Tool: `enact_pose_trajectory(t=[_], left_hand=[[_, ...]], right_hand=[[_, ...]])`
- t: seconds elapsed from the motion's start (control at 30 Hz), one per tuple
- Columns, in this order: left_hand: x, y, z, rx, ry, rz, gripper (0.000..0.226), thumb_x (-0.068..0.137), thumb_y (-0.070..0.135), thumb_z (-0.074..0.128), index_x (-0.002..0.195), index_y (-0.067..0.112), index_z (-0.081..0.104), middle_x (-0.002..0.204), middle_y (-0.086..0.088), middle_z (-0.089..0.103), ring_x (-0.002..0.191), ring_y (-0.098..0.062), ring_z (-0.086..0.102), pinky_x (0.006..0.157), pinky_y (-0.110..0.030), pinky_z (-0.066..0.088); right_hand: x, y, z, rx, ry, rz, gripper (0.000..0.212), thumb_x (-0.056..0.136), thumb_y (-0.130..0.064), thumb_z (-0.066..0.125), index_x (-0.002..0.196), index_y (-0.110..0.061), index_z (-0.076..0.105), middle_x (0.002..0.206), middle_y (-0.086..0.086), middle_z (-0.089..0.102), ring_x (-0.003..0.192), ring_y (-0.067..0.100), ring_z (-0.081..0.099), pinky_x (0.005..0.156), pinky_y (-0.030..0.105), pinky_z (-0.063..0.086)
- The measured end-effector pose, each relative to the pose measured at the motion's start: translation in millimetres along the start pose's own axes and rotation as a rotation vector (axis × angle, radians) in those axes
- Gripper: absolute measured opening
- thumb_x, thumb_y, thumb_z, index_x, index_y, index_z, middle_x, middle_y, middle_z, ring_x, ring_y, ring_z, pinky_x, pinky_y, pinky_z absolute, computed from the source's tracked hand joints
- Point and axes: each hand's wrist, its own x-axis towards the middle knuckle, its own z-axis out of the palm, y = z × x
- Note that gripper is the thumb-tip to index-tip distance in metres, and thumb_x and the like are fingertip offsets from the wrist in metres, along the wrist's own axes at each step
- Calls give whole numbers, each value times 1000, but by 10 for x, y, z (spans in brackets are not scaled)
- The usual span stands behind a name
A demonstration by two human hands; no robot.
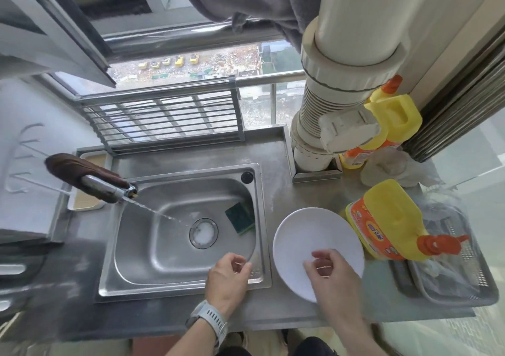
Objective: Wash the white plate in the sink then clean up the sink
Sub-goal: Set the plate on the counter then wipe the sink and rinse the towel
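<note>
Two hands are over the steel desk. The right hand (329, 273) is above the near side of the white plate (308, 235); its fingers are curled, but I cannot tell if this grip is pinching the plate's rim or only hanging over it. The left hand (228, 279) is over the near right corner of the sink (153, 260), with loosely bent fingers that hold nothing. A grey watch (209, 320) is on the left wrist.

The plate lies flat on the desk, just to the right of the sink. Inside the sink, a green sponge (240, 217) leans on the right wall. Water runs from the tap (109, 187) in a thin stream down to the round drain (203, 232), where white foam sits. A brown cloth (68, 165) is wrapped over the tap.

Just to the right of the plate lies a yellow bottle (388, 219) on its side, with an orange cap and an orange label. The writing on the label is too blurry to read. A second yellow bottle (390, 117) stands further back, beside the big white pipe (341, 82). A metal rack (164, 117) stands behind the sink. A mesh tray (464, 287) sits at the far right.
</note>
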Motion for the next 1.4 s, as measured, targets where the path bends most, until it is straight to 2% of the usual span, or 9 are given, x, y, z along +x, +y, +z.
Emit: enact_pose_trajectory(t=[0.1, 0.17, 0.4, 0.5, 0.63, 0.87, 1.0, 1.17, 1.4], left_hand=[[34, -205, -280, 59, -26, -66, 12, 92, 45, 68, 92, 33, 66, 93, 12, 73, 91, -12, 70, 87, -33, 59], [89, -338, -470, 96, -14, -120, 13, 92, 43, 67, 95, 30, 68, 98, 7, 76, 95, -16, 70, 90, -32, 57], [154, -540, -978, 134, 24, -170, 8, 92, 38, 67, 92, 30, 65, 104, 0, 77, 102, -22, 71, 93, -32, 56], [134, -196, -1064, 96, 18, -9, 13, 94, 41, 68, 101, 30, 65, 99, 8, 74, 98, -15, 71, 94, -38, 59], [13, 857, -862, 36, -30, 333, 19, 93, 37, 73, 110, 29, 68, 97, 12, 73, 88, -4, 70, 86, -36, 62], [-458, 2484, -89, 111, -158, 865, 32, 97, 24, 60, 128, 31, 64, 124, 8, 65, 113, -14, 62, 99, -35, 51], [-472, 2810, 394, 193, -204, 906, 39, 98, 23, 61, 137, 27, 59, 134, 1, 64, 127, -20, 57, 103, -34, 47], [-325, 2722, 738, 324, -184, 956, 45, 95, 8, 59, 138, 23, 59, 146, -2, 57, 138, -24, 49, 113, -36, 42], [-319, 2582, 223, 220, -26, 1096, 31, 98, 21, 62, 127, 30, 65, 135, 4, 64, 126, -19, 57, 101, -37, 54]], right_hand=[[-72, -234, 484, -79, -220, -135, 12, 86, -25, 76, 95, -26, 69, 81, -15, 70, 72, 0, 67, 64, 9, 51], [-115, -354, 818, -142, -304, -198, 13, 85, -29, 75, 96, -26, 69, 81, -13, 69, 71, 2, 67, 68, 13, 55], [-161, -668, 1334, -377, -419, -262, 24, 86, -36, 67, 108, -27, 62, 106, -8, 65, 92, 7, 61, 85, 27, 55], [-129, -879, 1060, -349, -303, -295, 36, 86, -39, 64, 120, -28, 61, 117, -7, 65, 103, 11, 62, 90, 28, 52], [-91, -1023, 52, -337, 67, -431, 36, 88, -40, 65, 123, -31, 60, 116, -11, 63, 106, 12, 60, 86, 29, 52], [-87, -901, -1572, -410, 630, -471, 29, 78, -26, 80, 104, -24, 68, 97, -6, 66, 89, 19, 60, 70, 26, 37], [413, -846, -1747, -754, 406, -227, 35, 86, -42, 67, 114, -22, 62, 110, -2, 65, 107, 23, 62, 77, 34, 50], [759, -737, -1717, -812, 158, -177, 22, 86, -38, 57, 97, -24, 68, 97, 2, 68, 92, 26, 66, 70, 34, 48], [416, -1093, -1706, -863, 267, -359, 14, 86, -26, 61, 96, -32, 69, 90, -2, 69, 88, 25, 66, 64, 32, 44]])
